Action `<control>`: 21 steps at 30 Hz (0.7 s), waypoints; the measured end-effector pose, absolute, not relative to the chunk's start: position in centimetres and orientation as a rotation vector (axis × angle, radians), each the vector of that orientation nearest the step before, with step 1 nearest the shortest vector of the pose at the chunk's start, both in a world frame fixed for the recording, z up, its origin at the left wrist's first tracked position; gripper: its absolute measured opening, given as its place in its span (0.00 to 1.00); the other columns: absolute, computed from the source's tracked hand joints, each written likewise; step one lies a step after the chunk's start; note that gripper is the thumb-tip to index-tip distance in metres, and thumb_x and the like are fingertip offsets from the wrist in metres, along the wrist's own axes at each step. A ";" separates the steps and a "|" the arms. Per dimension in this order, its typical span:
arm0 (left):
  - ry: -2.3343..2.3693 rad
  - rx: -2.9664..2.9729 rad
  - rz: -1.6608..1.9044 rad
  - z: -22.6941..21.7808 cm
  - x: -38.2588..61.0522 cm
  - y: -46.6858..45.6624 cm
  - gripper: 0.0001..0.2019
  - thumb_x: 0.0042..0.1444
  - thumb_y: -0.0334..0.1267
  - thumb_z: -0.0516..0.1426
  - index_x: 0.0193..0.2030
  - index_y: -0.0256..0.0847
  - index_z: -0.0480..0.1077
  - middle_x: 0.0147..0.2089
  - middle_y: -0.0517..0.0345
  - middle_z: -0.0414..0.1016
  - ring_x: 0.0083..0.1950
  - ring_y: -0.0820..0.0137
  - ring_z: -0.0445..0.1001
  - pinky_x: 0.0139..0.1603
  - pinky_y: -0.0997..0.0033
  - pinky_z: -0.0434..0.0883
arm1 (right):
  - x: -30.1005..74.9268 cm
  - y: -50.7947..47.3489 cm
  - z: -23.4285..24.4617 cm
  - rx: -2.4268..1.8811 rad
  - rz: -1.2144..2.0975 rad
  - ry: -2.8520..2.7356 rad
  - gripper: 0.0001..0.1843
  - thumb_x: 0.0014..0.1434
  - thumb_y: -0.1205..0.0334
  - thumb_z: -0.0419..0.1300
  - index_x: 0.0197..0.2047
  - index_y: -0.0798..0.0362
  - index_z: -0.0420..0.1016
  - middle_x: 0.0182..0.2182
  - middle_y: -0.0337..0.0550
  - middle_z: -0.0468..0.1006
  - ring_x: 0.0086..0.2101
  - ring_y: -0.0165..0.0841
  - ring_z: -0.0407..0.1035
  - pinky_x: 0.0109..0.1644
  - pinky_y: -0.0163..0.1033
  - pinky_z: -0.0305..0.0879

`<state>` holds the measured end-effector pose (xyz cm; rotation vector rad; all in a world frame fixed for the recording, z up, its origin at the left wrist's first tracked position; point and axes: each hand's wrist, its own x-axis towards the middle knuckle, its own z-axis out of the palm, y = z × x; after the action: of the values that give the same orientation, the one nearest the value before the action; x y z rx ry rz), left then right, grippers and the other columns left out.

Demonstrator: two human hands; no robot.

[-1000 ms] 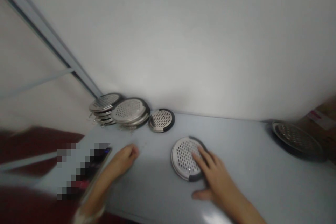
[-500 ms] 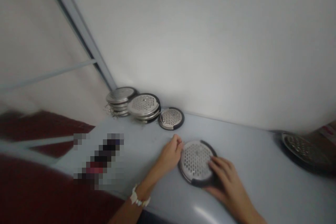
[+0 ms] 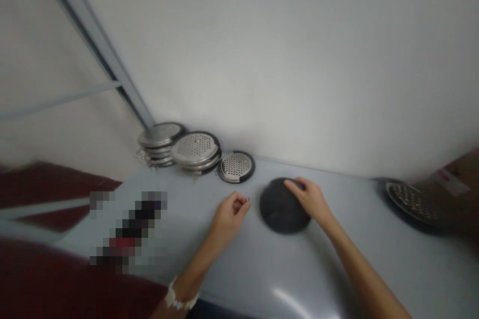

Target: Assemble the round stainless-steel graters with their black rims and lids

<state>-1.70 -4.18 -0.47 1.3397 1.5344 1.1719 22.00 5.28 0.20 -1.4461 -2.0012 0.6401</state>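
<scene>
A round disc [image 3: 279, 207] lies on the pale grey table [image 3: 337, 259] with its dark underside up. My right hand [image 3: 309, 198] rests on the disc's far right edge, fingers curled over the rim. To the left of the disc, my left hand [image 3: 229, 214] hovers with thumb and forefinger pinched on a tiny dark piece I cannot make out. A white bracelet sits on my left wrist [image 3: 181, 299].
Two stacks of perforated metal discs [image 3: 159, 140] [image 3: 196, 149] and a single one [image 3: 236, 166] sit against the white wall at the back left. Another perforated disc [image 3: 411, 199] lies at the far right beside a cardboard box [image 3: 454, 177]. A pixelated object [image 3: 129, 229] lies at left.
The disc has been flipped from its perforated metal face to its dark underside and shifted farther back. My right hand moved to its far edge; my left hand drew back, pinching something small.
</scene>
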 end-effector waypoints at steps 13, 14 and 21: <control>1.421 1.020 1.182 -1.0 -1.3 -6.1 0.15 0.50 0.45 0.64 0.40 0.40 0.70 0.28 0.58 0.79 0.30 0.67 0.79 0.34 0.69 0.75 | 17.3 4.5 1.4 -1.106 0.661 -2.277 0.14 0.68 0.51 0.58 0.48 0.51 0.78 0.45 0.47 0.79 0.47 0.37 0.71 0.55 0.41 0.65; 1.431 1.014 1.202 -0.7 -1.4 -5.9 0.14 0.50 0.46 0.64 0.37 0.39 0.70 0.29 0.56 0.80 0.31 0.67 0.79 0.35 0.69 0.75 | 17.4 3.4 1.5 -1.034 0.742 -2.264 0.14 0.67 0.52 0.59 0.50 0.50 0.77 0.43 0.46 0.79 0.44 0.35 0.72 0.51 0.39 0.67; 1.485 1.236 1.240 1.3 1.6 -4.8 0.06 0.56 0.40 0.60 0.33 0.40 0.70 0.31 0.54 0.82 0.34 0.66 0.81 0.36 0.71 0.74 | 18.4 -0.8 -0.6 -0.800 0.579 -2.287 0.16 0.72 0.60 0.50 0.56 0.53 0.75 0.43 0.50 0.82 0.41 0.37 0.77 0.49 0.42 0.74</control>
<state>1.60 -4.84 1.31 1.2358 1.4850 1.2403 18.44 -0.76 -0.65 -0.8004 -2.2871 0.5790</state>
